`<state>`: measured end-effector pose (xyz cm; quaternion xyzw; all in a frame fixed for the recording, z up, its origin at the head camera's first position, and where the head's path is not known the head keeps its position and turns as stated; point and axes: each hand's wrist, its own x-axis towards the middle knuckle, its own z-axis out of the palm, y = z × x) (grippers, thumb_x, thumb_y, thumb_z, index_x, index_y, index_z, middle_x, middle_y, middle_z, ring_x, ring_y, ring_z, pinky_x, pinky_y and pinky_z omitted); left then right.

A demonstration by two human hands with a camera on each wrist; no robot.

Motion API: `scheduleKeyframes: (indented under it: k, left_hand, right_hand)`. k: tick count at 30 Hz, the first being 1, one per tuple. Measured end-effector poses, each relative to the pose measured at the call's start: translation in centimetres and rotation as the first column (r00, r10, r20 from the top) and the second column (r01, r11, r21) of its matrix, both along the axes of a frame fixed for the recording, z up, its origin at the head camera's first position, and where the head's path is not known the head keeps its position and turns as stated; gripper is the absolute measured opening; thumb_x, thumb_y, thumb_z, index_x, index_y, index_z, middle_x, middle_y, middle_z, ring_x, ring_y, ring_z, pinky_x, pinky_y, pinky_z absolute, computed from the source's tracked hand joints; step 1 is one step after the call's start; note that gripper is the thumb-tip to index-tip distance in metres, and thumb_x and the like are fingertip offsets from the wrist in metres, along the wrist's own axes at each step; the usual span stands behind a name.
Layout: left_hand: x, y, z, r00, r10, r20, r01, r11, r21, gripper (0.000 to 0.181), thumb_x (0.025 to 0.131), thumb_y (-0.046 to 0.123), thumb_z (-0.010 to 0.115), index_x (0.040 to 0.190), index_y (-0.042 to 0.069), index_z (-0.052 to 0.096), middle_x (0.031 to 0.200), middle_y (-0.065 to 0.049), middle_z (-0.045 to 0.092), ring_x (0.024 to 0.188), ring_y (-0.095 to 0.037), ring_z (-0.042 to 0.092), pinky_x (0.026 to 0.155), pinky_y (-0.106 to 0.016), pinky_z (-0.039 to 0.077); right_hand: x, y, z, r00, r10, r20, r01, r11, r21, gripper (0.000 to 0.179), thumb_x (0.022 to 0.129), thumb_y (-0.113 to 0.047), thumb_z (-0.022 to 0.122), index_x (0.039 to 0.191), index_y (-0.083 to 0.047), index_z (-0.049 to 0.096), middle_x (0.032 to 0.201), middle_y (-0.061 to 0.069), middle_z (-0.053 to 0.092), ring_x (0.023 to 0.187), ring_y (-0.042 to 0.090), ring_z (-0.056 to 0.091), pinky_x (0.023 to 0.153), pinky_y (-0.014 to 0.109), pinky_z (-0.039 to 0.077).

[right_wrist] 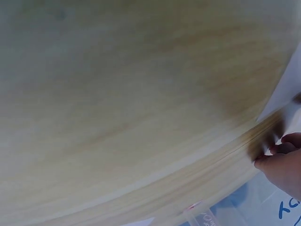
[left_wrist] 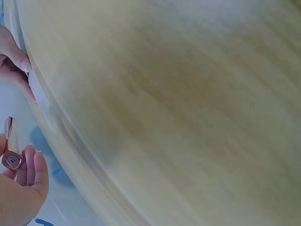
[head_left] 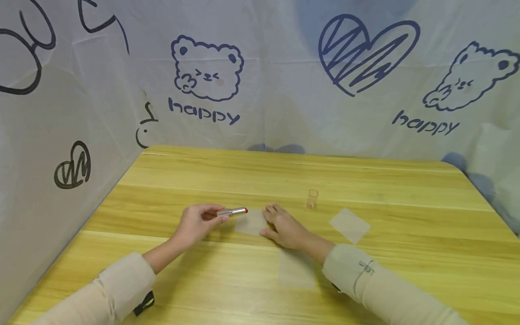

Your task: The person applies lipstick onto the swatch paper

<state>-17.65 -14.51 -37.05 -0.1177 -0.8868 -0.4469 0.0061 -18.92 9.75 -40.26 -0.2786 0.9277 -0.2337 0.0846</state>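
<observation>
A slim silver lipstick (head_left: 232, 211) with a red tip is pinched between the thumb and fingers of my left hand (head_left: 199, 223). It points right, over a thin pale square sheet (head_left: 248, 223) on the table. In the left wrist view, the patterned round base of the lipstick (left_wrist: 11, 161) faces the camera. My right hand (head_left: 286, 228) rests at the right edge of that sheet, fingers spread forward and thumb apart. Beyond that hand stands a small clear cap (head_left: 312, 199), also partly seen as a transparent cap (right_wrist: 202, 215) in the right wrist view.
A second pale sheet (head_left: 350, 225) lies turned like a diamond to the right. Another faint sheet (head_left: 296, 271) lies nearer, partly under the right forearm. The wooden table (head_left: 183, 176) meets a white curtain (head_left: 284, 104) with drawn bears and hearts behind and at the left.
</observation>
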Motion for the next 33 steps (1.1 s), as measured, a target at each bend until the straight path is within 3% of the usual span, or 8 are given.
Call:
scheduleKeyframes:
  k: [3, 9, 13, 21, 33]
  left_hand:
    - [-0.1, 0.2, -0.1, 0.999, -0.024, -0.023, 0.024, 1.0, 0.004, 0.031, 0.084, 0.011, 0.068, 0.109, -0.008, 0.064, 0.097, -0.021, 0.068, 0.079, -0.023, 0.067, 0.062, -0.021, 0.056]
    - [-0.5, 1.0, -0.3, 0.99, -0.053, -0.131, 0.047, 0.998, -0.043, 0.034, 0.085, 0.009, 0.066, 0.112, -0.01, 0.061, 0.095, -0.022, 0.068, 0.08, -0.026, 0.067, 0.066, -0.026, 0.058]
    - [-0.8, 1.4, -0.2, 0.992, -0.033, -0.124, 0.027, 0.998, -0.052, 0.038, 0.083, 0.009, 0.068, 0.114, -0.011, 0.059, 0.094, -0.021, 0.068, 0.082, -0.027, 0.067, 0.068, -0.027, 0.058]
    - [-1.4, 2.0, -0.4, 0.991, -0.006, -0.137, 0.001, 0.999, -0.036, 0.027, 0.079, 0.008, 0.072, 0.099, -0.007, 0.064, 0.089, -0.018, 0.069, 0.079, -0.026, 0.067, 0.069, -0.027, 0.058]
    - [-2.0, 3.1, -0.8, 0.981, -0.05, -0.187, 0.042, 0.998, -0.046, 0.027, 0.078, 0.002, 0.071, 0.101, -0.01, 0.063, 0.092, -0.022, 0.069, 0.084, -0.03, 0.068, 0.073, -0.03, 0.058]
  right_hand:
    - [0.0, -0.1, 0.0, 1.0, -0.004, 0.01, 0.004, 1.0, 0.011, 0.058, 0.093, -0.028, 0.056, 0.135, 0.009, 0.04, 0.146, 0.025, 0.03, 0.138, 0.042, 0.021, 0.113, 0.051, 0.025]
    - [0.0, 0.0, 0.1, 1.0, 0.005, 0.014, -0.005, 1.0, 0.015, 0.059, 0.093, -0.028, 0.056, 0.135, 0.009, 0.039, 0.146, 0.025, 0.028, 0.139, 0.042, 0.02, 0.113, 0.051, 0.025]
    - [0.0, 0.0, 0.1, 1.0, 0.024, 0.005, -0.025, 1.0, 0.013, 0.059, 0.093, -0.028, 0.055, 0.135, 0.01, 0.038, 0.146, 0.027, 0.028, 0.138, 0.044, 0.02, 0.112, 0.052, 0.026]
    - [0.0, 0.0, 0.1, 1.0, 0.026, -0.004, -0.026, 0.999, 0.022, 0.059, 0.093, -0.029, 0.056, 0.134, 0.011, 0.039, 0.145, 0.028, 0.028, 0.137, 0.045, 0.021, 0.111, 0.053, 0.027]
    - [0.0, 0.0, 0.1, 0.999, 0.041, -0.011, -0.041, 0.999, 0.018, 0.059, 0.093, -0.028, 0.055, 0.134, 0.012, 0.039, 0.144, 0.03, 0.03, 0.136, 0.046, 0.022, 0.11, 0.054, 0.029]
